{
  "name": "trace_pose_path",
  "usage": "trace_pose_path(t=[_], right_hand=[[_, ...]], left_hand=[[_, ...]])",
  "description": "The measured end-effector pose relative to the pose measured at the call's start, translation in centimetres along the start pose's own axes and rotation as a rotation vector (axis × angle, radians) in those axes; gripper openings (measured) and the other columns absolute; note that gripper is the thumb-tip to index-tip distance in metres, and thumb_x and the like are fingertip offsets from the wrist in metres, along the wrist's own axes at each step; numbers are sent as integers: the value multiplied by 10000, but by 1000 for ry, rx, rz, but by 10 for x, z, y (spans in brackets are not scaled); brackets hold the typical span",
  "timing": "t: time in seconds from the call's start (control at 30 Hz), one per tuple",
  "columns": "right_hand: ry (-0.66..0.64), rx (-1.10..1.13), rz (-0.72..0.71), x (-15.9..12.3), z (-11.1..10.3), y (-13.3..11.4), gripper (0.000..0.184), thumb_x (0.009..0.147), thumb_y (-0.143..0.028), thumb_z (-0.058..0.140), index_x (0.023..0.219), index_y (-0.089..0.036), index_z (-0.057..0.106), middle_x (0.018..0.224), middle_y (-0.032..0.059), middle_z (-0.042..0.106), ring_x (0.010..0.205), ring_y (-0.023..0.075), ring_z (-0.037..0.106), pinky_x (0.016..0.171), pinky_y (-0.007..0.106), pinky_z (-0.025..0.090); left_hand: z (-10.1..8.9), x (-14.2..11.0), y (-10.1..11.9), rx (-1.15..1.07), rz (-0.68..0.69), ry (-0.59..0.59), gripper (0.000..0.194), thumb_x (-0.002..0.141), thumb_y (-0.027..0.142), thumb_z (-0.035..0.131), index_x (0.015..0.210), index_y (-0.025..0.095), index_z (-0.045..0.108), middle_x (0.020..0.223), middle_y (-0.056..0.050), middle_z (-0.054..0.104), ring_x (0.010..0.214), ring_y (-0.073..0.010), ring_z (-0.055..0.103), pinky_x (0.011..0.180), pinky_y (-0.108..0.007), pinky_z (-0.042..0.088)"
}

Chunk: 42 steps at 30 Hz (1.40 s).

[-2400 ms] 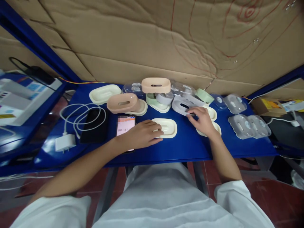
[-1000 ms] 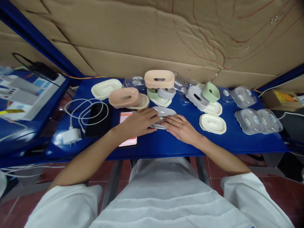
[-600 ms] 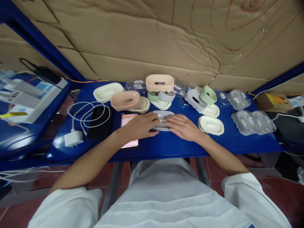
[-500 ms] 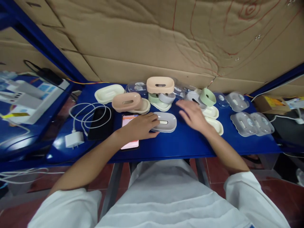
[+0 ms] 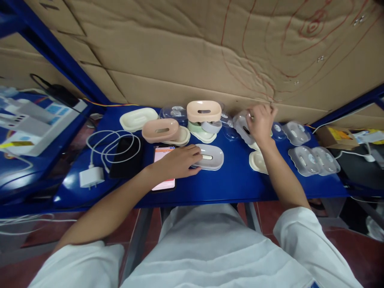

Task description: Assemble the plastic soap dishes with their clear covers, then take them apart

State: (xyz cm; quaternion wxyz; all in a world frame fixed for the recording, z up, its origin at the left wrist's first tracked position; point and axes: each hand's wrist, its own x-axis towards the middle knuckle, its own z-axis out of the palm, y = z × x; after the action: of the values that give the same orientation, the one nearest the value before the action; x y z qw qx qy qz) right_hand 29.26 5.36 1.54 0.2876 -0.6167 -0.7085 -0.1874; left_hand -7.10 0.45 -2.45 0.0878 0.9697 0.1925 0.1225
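Observation:
My left hand (image 5: 185,161) grips the left end of a pale grey soap dish (image 5: 213,157), which lies on the blue table with a cream strip showing in its middle slot. Farther back on the right, my right hand (image 5: 262,122) has its fingers curled down beside a tilted grey soap dish (image 5: 242,127). What those fingers hold is hidden behind the hand. A cream tray (image 5: 257,162) lies under my right wrist, partly covered. Behind the left hand sit a pinkish-brown soap dish (image 5: 160,130) and a peach soap dish (image 5: 204,111) stacked on other pieces.
Clear plastic lids (image 5: 301,160) lie at the right, with another lid (image 5: 174,114) at the back. A lit phone (image 5: 163,184) is under my left forearm. Left of it are a white charger (image 5: 91,177) with coiled cable and a cream tray (image 5: 138,119). Cardboard (image 5: 168,52) walls the back.
My right hand has moved back and right, from spread over the table to curled among the dishes, covering where the green piece stood. My left hand stays on the grey soap dish.

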Motion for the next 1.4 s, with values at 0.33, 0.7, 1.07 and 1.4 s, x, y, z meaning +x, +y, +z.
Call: trace_pose_path(t=[0.33, 0.7, 1.07, 1.4], right_hand=[[7, 588, -339, -94, -12, -52, 79, 1101, -271, 605, 1115, -268, 682, 1122, 74, 782, 1109, 231, 782, 938, 422, 665], [-552, 523, -554, -100, -16, -77, 1004, 956, -761, 694, 1755, -254, 360, 1764, 186, 412, 1613, 389, 450, 1292, 602, 442], [-449, 513, -507, -107, 1, -74, 605, 1110, -464, 597, 1693, -353, 478, 1842, 83, 268, 1713, 381, 234, 1341, 691, 317], [-541, 495, -532, -105, 3, -79, 605, 1157, -472, 461, 1730, -279, 422, 1824, 115, 310, 1720, 355, 208, 1363, 660, 324]], left_hand=[[-13, -4, -6, -308, -98, 236, 866, 864, 337, 935, 1577, 307, 446, 1696, -173, 351, 1555, -410, 467, 1274, -597, 473], [-4, -4, -15, -285, -111, -22, 606, 1016, 342, 756, 1567, 299, 508, 1590, -145, 508, 1411, -339, 594, 1154, -487, 564], [-3, -7, -17, -324, -175, 6, 700, 1036, 385, 737, 1655, 312, 420, 1733, -176, 362, 1586, -399, 436, 1289, -596, 433], [-8, -7, -23, -326, -212, -37, 698, 1041, 433, 719, 1661, 281, 436, 1724, -172, 415, 1563, -377, 481, 1278, -533, 435]])
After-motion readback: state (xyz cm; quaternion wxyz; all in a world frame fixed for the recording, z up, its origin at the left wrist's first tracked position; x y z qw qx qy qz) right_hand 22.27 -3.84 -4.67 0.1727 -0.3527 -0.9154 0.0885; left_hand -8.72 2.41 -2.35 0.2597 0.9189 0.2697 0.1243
